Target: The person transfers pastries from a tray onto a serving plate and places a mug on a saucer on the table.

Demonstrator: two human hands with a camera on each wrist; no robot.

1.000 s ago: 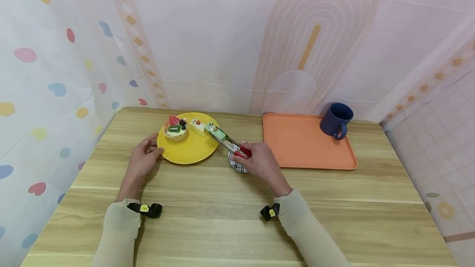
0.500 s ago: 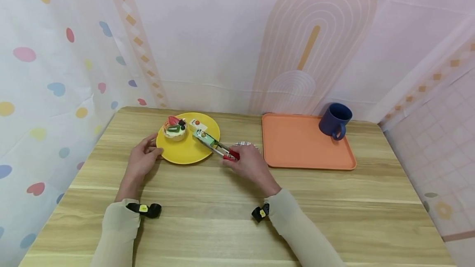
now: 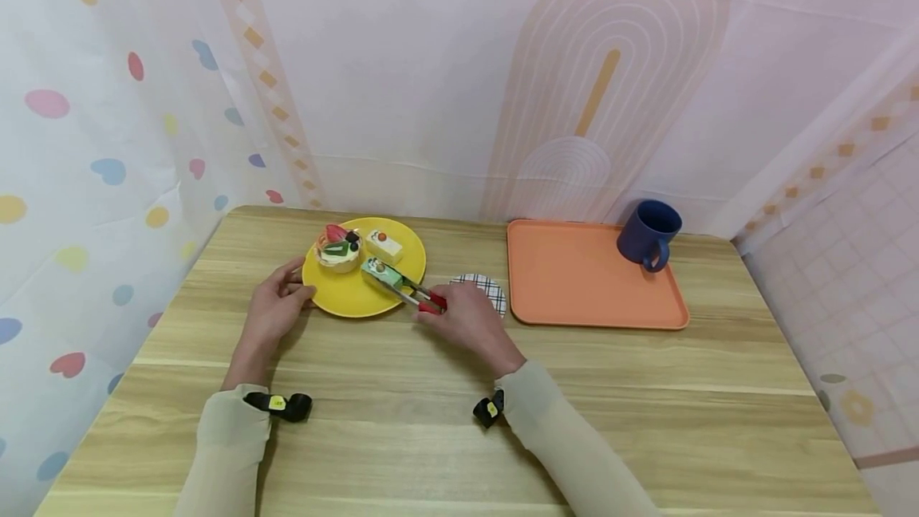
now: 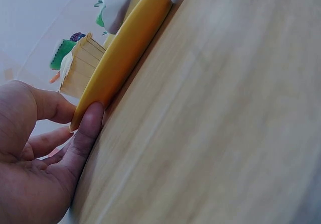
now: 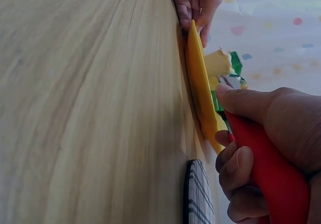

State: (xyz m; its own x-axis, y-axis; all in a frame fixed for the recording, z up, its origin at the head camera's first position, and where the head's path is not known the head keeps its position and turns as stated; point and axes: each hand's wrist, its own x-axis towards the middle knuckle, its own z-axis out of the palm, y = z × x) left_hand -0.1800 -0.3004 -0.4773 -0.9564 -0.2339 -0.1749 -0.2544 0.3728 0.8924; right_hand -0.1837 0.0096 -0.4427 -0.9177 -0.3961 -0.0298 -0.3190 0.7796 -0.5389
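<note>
My left hand (image 3: pixel 276 305) pinches the near left rim of the yellow plate (image 3: pixel 352 297) between thumb and fingers; the left wrist view shows the pinch up close. On that plate sit a fruit tart (image 3: pixel 339 252) and a pale cream cake piece (image 3: pixel 384 246). My right hand (image 3: pixel 470 321) grips a pair of tongs with red handles (image 5: pixel 266 169). Between the tongs' metal arms is a green cake piece (image 3: pixel 382 271), low over the plate's middle, in front of the cream piece. Whether its underside touches the plate cannot be told.
A round plaid coaster (image 3: pixel 488 291) lies right of the plate, partly behind my right hand. Further right is an orange tray (image 3: pixel 585 286) with a dark blue mug (image 3: pixel 648 230) at its back right corner. A patterned cloth (image 3: pixel 402 86) hangs behind the table.
The right hand has moved left and slightly toward me, carrying the green cake piece from the plate's right edge to its middle. More of the coaster shows. The left hand stays put.
</note>
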